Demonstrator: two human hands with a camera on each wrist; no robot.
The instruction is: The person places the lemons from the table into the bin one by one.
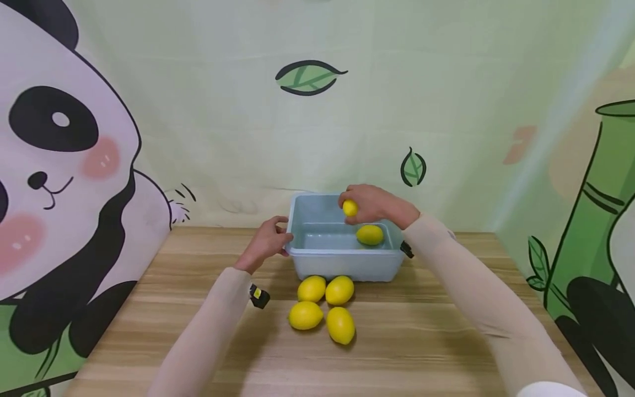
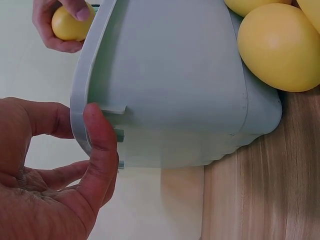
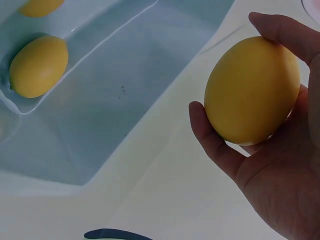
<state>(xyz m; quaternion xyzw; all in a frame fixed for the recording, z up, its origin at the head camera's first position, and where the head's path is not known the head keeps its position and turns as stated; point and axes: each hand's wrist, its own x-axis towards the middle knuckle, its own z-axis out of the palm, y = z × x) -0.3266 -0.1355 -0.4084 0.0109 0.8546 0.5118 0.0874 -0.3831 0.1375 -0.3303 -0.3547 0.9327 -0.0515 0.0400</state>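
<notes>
A light blue plastic basin [image 1: 347, 267] stands on the table, and a lemon [image 1: 370, 235] lies inside it toward the right. My left hand [image 1: 268, 240] grips the basin's left rim; in the left wrist view the rim [image 2: 80, 92] passes between thumb and fingers. Over the basin's back right part, my right hand [image 1: 377, 205] holds another lemon [image 1: 349, 208]. Close up in the right wrist view, that held lemon [image 3: 252, 90] sits between curled fingers and thumb, apart from the basin. Several lemons [image 1: 340, 325] lie on the table against and before the basin's front wall.
The wooden table [image 1: 421, 353] ends at a pale green printed backdrop [image 1: 223, 110] close behind the basin. A yellow lemon [image 3: 42, 7] is cut off at the right wrist view's top edge. Each wrist carries a small black device [image 1: 259, 296].
</notes>
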